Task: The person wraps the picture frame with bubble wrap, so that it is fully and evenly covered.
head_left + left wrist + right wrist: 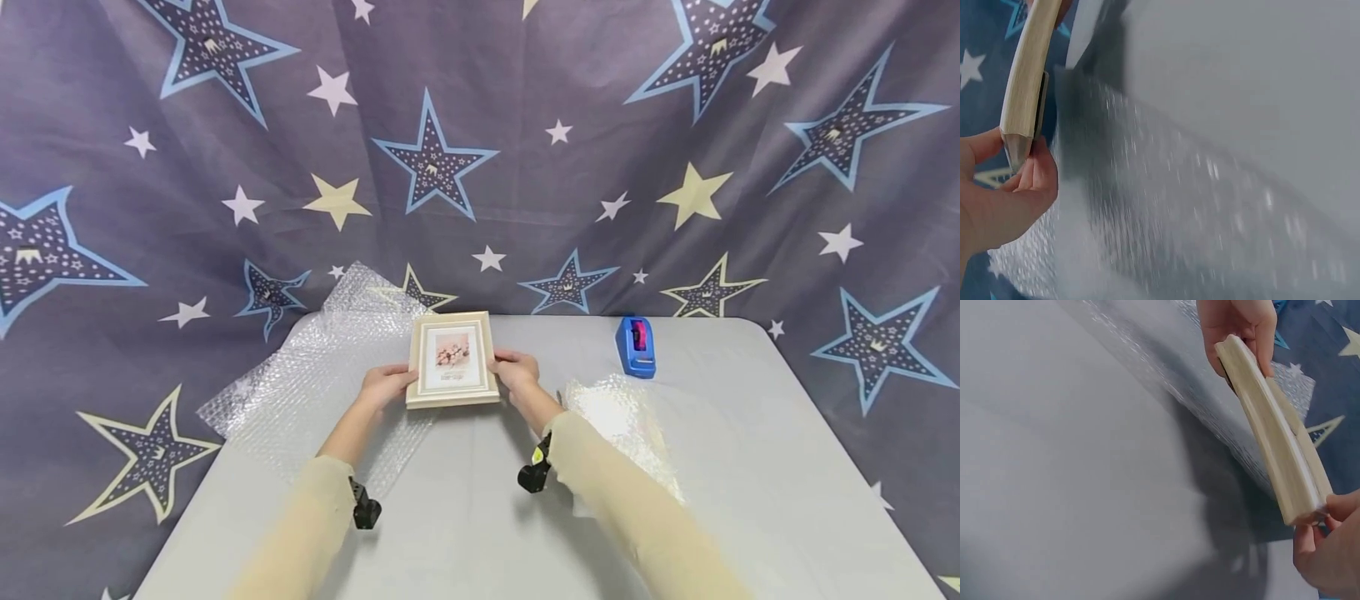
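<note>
Between both hands a cream picture frame (452, 360) with a pink flower print is held up above the table, its front toward the head camera. My left hand (386, 385) grips its left edge, thumb on the front and fingers behind. On the opposite edge my right hand (517, 373) pinches the frame the same way. The wrist views show the picture frame (1029, 75) edge-on, with a gap between it and the table. A large sheet of bubble wrap (300, 392) lies under and left of the left hand, reaching up against the curtain.
A blue tape dispenser (636, 348) with a pink roll stands at the back right of the grey table (750, 467). Shiny clear wrap (622, 417) lies partly beneath the right forearm. A star-patterned curtain (510, 150) hangs behind the table.
</note>
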Available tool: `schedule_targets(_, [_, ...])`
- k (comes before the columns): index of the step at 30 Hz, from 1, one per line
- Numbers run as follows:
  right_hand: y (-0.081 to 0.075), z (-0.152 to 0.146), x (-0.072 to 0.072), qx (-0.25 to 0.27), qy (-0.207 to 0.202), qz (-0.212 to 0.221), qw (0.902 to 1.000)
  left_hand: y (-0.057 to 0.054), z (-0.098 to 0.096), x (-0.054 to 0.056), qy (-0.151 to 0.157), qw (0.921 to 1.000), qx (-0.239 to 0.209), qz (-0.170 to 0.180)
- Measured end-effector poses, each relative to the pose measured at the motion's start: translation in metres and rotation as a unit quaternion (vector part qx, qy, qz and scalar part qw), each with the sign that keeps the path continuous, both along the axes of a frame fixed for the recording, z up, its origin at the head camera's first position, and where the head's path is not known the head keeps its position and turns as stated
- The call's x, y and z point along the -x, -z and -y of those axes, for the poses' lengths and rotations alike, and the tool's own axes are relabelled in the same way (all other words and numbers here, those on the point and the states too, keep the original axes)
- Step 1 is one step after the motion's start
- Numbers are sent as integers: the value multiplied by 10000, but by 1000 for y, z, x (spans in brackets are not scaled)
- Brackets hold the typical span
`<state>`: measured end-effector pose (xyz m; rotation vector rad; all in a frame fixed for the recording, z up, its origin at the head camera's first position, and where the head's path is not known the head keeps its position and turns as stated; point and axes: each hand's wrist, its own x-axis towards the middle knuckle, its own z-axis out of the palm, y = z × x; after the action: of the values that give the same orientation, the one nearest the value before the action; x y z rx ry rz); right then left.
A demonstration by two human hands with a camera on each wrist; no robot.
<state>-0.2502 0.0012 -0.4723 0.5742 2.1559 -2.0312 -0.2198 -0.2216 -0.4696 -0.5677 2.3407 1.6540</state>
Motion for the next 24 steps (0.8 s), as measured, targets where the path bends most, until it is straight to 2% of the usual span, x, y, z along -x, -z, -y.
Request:
schedule_targets(5, [4, 22, -3, 282, -475, -77, 9984, -4, 29, -9, 9, 9999, 38, 126])
schedule_targets(10, [9, 50, -5, 510, -969, -117, 9939, -4, 58, -20, -37, 10000, 67, 13])
schedule_targets(16, [22, 82, -13, 536, -1403, -354, 9880, 5, 89, -34, -287, 9995, -105, -32])
schedule_targets(20, [29, 96, -18, 748, -1624, -512, 9825, 14, 101, -42, -379, 9990, -228, -110])
schedule_targets(24, [29, 104, -22, 840, -1882, -512, 9772, 21, 111, -47, -425, 9989, -117, -133])
